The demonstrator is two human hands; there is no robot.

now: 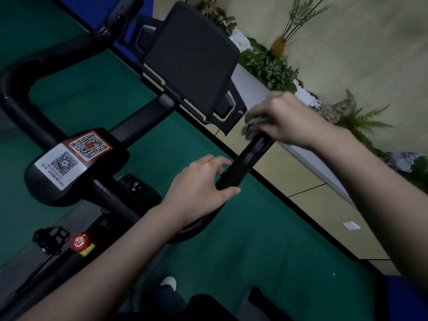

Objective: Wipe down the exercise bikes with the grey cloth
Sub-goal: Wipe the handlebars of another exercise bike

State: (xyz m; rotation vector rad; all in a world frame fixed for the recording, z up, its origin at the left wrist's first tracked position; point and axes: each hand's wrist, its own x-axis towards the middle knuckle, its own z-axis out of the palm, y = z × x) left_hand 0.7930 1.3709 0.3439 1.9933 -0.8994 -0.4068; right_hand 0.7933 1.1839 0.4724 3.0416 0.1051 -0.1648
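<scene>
- Right grip (pixel 287 121): fingers curled round grey cloth (pixel 251 127), pressing it on far tip of right handlebar (pixel 250 158).
- Left grip (pixel 199 188): wrapped round same bar, nearer end.
- Risk: cloth bunched small, so it may slide off tip or miss bar underside.
- Qty: 1 exercise bike (pixel 139 119), 1 cloth, 2 QR labels (pixel 89 145), 1 red knob (pixel 80 242).

We are wearing dark trousers (pixel 166 300) and a white shoe (pixel 169 281), our forearms (pixel 115 246) showing bare above left hand (pixel 199 184) and right hand (pixel 284 119).
</scene>
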